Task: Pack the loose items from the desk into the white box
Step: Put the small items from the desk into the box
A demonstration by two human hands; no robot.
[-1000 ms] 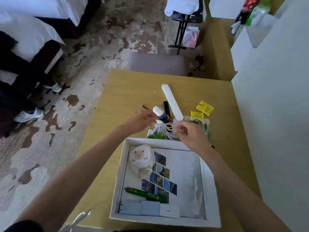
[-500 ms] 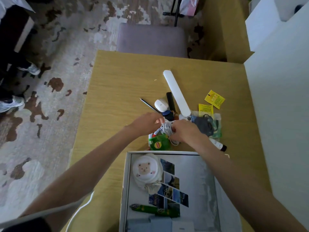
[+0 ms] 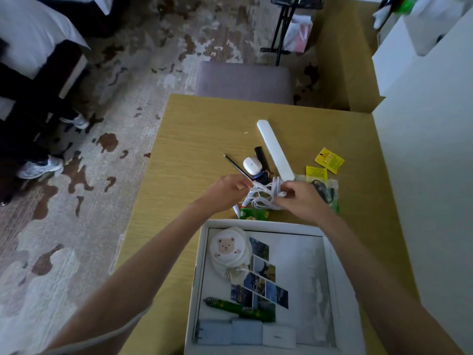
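**White cable gathered above the desk, box waiting open**

Compared with half a second ago, the white cable (image 3: 266, 194) has been lifted and drawn out a little between the two hands, where before it was pressed together low over the green packet (image 3: 254, 214); the view has also been pulled back, so that more of the white box (image 3: 202, 254) is shown.

The cable is held as a loose bundle of loops just above the pile of loose items, near the far rim of the box. It is judged that it is kept between both hands so that the loops can be coiled or untangled before packing, since a loose cable would spread inside the box.

The left hand (image 3: 225, 193) is nearly closed, with the fingertips pinched on one strand at the left end of the bundle. The right hand (image 3: 300, 198) is curled around the other side of the loops, the fingers bent and closed on them.

The box lies open on the desk (image 3: 194, 139), close to the person. A round pouch with a bear (image 3: 227, 248), a green pen (image 3: 240, 308) and some flat packets are already placed inside. On the desk remain a long white bar (image 3: 273, 149), a white earbud case (image 3: 252, 165), a pencil (image 3: 235, 165) and yellow sachets (image 3: 329, 160).
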